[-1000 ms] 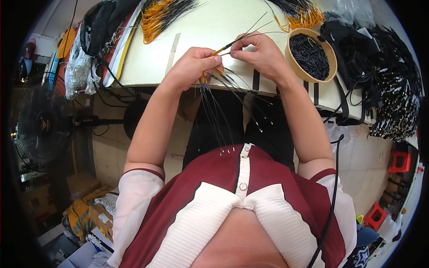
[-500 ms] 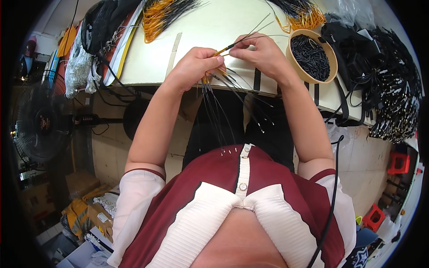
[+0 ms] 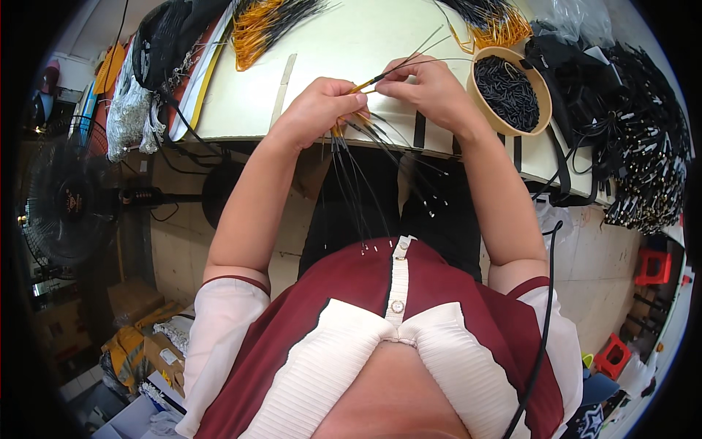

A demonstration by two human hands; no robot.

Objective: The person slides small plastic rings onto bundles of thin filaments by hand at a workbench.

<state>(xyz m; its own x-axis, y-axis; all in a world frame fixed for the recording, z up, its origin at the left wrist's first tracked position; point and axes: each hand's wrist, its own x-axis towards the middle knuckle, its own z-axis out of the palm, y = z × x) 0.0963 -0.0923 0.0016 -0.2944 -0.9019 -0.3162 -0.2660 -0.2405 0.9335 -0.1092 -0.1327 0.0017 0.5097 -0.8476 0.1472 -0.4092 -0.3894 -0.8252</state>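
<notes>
My left hand (image 3: 318, 106) is closed on a bundle of thin cables, orange near the grip and black farther along. Their black wires (image 3: 356, 183) with small pale tips hang below it over my lap. One orange cable with a black sleeve (image 3: 378, 77) points up and right from between my hands, its thin ends spreading past my right fingers. My right hand (image 3: 428, 88) pinches a thin wire just right of the left fingertips. Exactly how the fingertips grip it is too small to make out.
A tan bowl (image 3: 547, 110) of short black tubes (image 3: 508, 91) stands right of my right hand. Orange-and-black cable bundles (image 3: 256, 33) lie at the table's far side. Black cables (image 3: 643, 146) are heaped at far right; a fan (image 3: 69, 197) stands left.
Both hands keep nearly the same place and grip. The hanging wire ends have swayed slightly.
</notes>
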